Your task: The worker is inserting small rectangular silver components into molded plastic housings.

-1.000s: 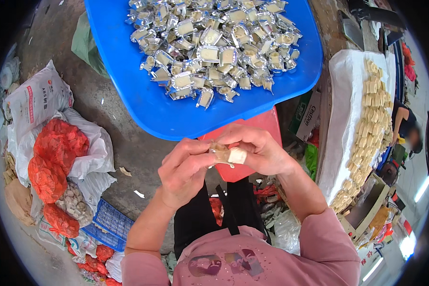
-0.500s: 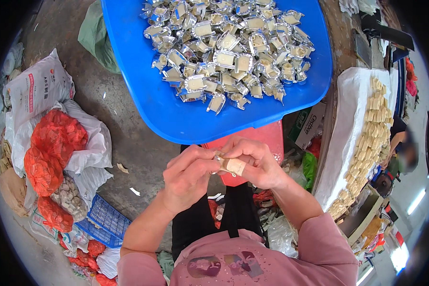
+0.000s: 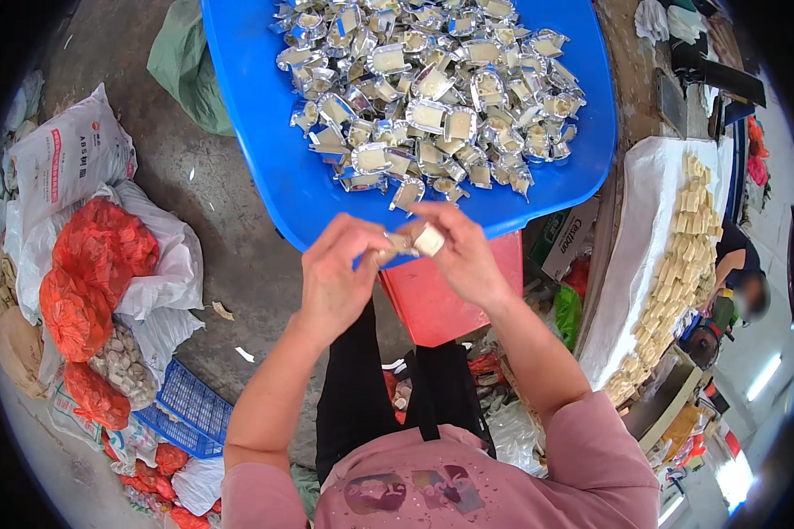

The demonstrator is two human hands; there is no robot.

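Note:
My left hand (image 3: 337, 275) and my right hand (image 3: 469, 271) meet just over the near rim of a blue plastic tub (image 3: 313, 225). Between the fingers of my right hand sits a small cream-coloured block (image 3: 429, 240). My left thumb and fingers pinch a thin part beside the block; whether it is joined to the block I cannot make out. In the tub lies a heap of cream pieces with shiny silver foil edges (image 3: 428, 115), the nearest of them just beyond my fingertips.
A red stool-like surface (image 3: 441, 304) shows under the tub. To the right, rows of cream blocks (image 3: 670, 273) lie on a white sheet (image 3: 622, 309). White sacks (image 3: 79, 163), red bags (image 3: 106, 256) and a blue crate (image 3: 190, 410) stand left. Another person (image 3: 734, 256) is at far right.
Both hands have moved forward, away from my body, up to the tub's rim with the block. My fingers have shifted, and the block's pale end now faces up.

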